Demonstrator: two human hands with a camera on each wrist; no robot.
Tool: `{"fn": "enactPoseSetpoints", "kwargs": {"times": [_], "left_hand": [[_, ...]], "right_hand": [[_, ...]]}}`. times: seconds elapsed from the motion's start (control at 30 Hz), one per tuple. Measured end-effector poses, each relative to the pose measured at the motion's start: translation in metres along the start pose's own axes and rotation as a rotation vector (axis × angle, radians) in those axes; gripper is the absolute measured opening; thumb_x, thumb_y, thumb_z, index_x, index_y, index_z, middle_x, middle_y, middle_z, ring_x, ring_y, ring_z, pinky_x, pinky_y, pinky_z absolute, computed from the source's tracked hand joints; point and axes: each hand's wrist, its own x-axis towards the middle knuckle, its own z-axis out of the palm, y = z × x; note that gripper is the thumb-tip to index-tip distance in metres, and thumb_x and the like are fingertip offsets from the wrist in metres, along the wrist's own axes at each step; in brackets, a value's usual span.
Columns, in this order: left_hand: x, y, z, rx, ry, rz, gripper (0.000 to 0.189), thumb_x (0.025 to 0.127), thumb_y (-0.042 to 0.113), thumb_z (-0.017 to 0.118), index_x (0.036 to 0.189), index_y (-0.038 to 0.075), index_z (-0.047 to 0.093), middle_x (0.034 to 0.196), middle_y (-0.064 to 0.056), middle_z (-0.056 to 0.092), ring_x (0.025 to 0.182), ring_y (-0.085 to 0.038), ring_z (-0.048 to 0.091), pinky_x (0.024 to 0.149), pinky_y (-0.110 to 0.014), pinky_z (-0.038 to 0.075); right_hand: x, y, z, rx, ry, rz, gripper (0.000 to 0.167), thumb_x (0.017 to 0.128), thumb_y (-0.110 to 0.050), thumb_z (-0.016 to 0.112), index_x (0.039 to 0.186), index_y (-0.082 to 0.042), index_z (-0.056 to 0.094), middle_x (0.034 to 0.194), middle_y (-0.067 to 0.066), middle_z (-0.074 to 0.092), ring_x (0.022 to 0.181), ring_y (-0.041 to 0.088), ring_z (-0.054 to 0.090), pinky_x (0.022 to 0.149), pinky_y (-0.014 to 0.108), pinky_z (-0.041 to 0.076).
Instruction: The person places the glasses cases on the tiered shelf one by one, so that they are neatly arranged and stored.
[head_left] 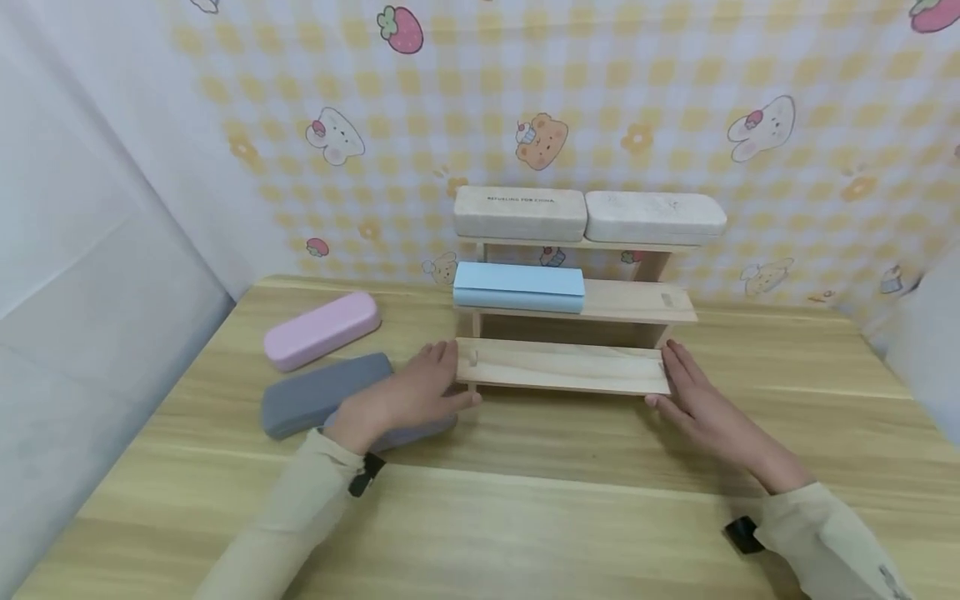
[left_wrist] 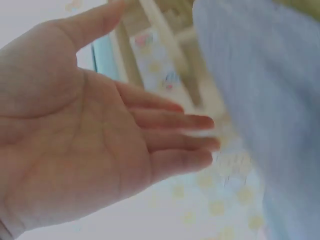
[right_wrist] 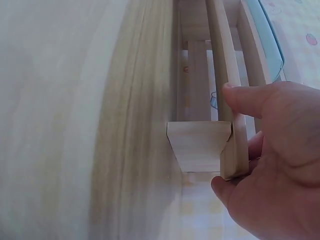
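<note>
A three-tier wooden shelf [head_left: 570,367] stands against the wall cloth. Two off-white glasses cases [head_left: 521,215] [head_left: 656,214] lie on its top tier, and a light blue glasses case [head_left: 517,287] on the left of the middle tier. My right hand [head_left: 705,408] grips the right end of the lowest board, its thumb [right_wrist: 250,97] on the front edge. At the board's left end is my left hand [head_left: 405,396], with fingers extended in the left wrist view; whether it touches is unclear. A grey-blue case [head_left: 420,433] lies partly hidden under that hand.
Left of the shelf, a pink glasses case [head_left: 322,331] and a larger grey-blue case [head_left: 322,392] lie on the wooden table [head_left: 510,533]. Behind the shelf hangs a yellow checked cloth [head_left: 465,100]. A white wall [head_left: 90,217] borders the table on the left.
</note>
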Motion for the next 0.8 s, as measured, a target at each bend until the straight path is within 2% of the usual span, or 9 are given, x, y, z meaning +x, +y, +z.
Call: {"fn": "enactPoseSetpoints", "kwargs": {"times": [0.1,0.17,0.23,0.33,0.4,0.47,0.6,0.67,0.8], "left_hand": [[-0.009,-0.012,-0.016,-0.035,0.022,0.056,0.074,0.096,0.039,0.049,0.138,-0.017,0.026,0.142,-0.033,0.026,0.132,-0.041,0.025,0.107,-0.048,0.023],[-0.018,-0.023,-0.027,-0.068,0.04,0.077,0.065,0.096,0.039,0.048,0.134,-0.013,0.038,0.137,-0.027,0.04,0.126,-0.037,0.038,0.103,-0.048,0.032],[-0.028,-0.036,-0.037,-0.061,0.078,0.101,0.057,0.096,0.039,0.047,0.128,-0.008,0.05,0.127,-0.021,0.053,0.116,-0.032,0.05,0.096,-0.046,0.04],[-0.044,-0.055,-0.052,-0.107,0.135,0.104,0.048,0.096,0.036,0.049,0.126,-0.001,0.055,0.121,-0.014,0.059,0.11,-0.028,0.056,0.09,-0.044,0.045],[-0.054,-0.068,-0.062,-0.137,0.184,0.093,0.047,0.096,0.033,0.051,0.129,-0.002,0.052,0.119,-0.016,0.06,0.109,-0.029,0.056,0.088,-0.044,0.046],[-0.064,-0.082,-0.073,-0.186,0.213,0.045,0.052,0.095,0.029,0.054,0.135,-0.003,0.043,0.122,-0.02,0.057,0.114,-0.031,0.053,0.089,-0.046,0.044],[-0.082,-0.113,-0.09,-0.188,0.251,-0.082,0.07,0.091,0.027,0.061,0.141,-0.007,0.026,0.13,-0.031,0.046,0.121,-0.043,0.042,0.094,-0.055,0.036],[-0.09,-0.129,-0.094,-0.175,0.25,-0.142,0.077,0.088,0.028,0.065,0.141,-0.009,0.023,0.134,-0.034,0.039,0.124,-0.048,0.034,0.095,-0.06,0.031],[-0.099,-0.156,-0.094,-0.206,0.221,-0.203,0.082,0.087,0.03,0.067,0.14,-0.012,0.022,0.138,-0.036,0.03,0.124,-0.052,0.029,0.095,-0.064,0.028]], "right_hand": [[0.001,0.0,-0.001,0.012,-0.007,-0.003,0.078,0.098,-0.028,0.048,0.143,0.01,-0.003,0.15,0.027,-0.01,0.137,0.039,-0.008,0.104,0.061,0.01],[0.001,0.0,-0.001,0.011,-0.009,-0.007,0.078,0.098,-0.028,0.048,0.144,0.01,-0.002,0.15,0.026,-0.01,0.137,0.039,-0.008,0.104,0.061,0.011],[0.001,0.001,-0.001,0.006,-0.008,-0.013,0.078,0.098,-0.028,0.048,0.144,0.01,-0.002,0.15,0.026,-0.009,0.137,0.039,-0.007,0.104,0.06,0.012],[0.0,0.002,-0.002,0.017,-0.001,-0.018,0.078,0.098,-0.028,0.049,0.144,0.008,-0.002,0.151,0.025,-0.009,0.137,0.038,-0.007,0.103,0.061,0.013],[-0.001,0.002,-0.003,0.018,0.008,-0.019,0.078,0.097,-0.027,0.05,0.144,0.008,-0.002,0.15,0.026,-0.009,0.137,0.039,-0.006,0.103,0.061,0.013],[-0.001,0.002,-0.004,0.014,0.016,-0.016,0.078,0.097,-0.027,0.051,0.144,0.009,0.0,0.15,0.027,-0.007,0.137,0.04,-0.004,0.102,0.062,0.014],[-0.001,0.002,-0.005,-0.003,0.015,-0.013,0.078,0.097,-0.028,0.051,0.144,0.01,0.002,0.15,0.028,-0.005,0.136,0.042,-0.001,0.101,0.062,0.016],[0.0,0.001,-0.005,-0.005,0.01,-0.013,0.079,0.096,-0.029,0.051,0.144,0.01,0.002,0.15,0.027,-0.005,0.136,0.042,0.0,0.101,0.062,0.017],[0.001,0.0,-0.004,-0.02,0.016,-0.015,0.079,0.096,-0.03,0.052,0.144,0.01,0.004,0.15,0.028,-0.003,0.137,0.042,0.001,0.102,0.062,0.017]]}}
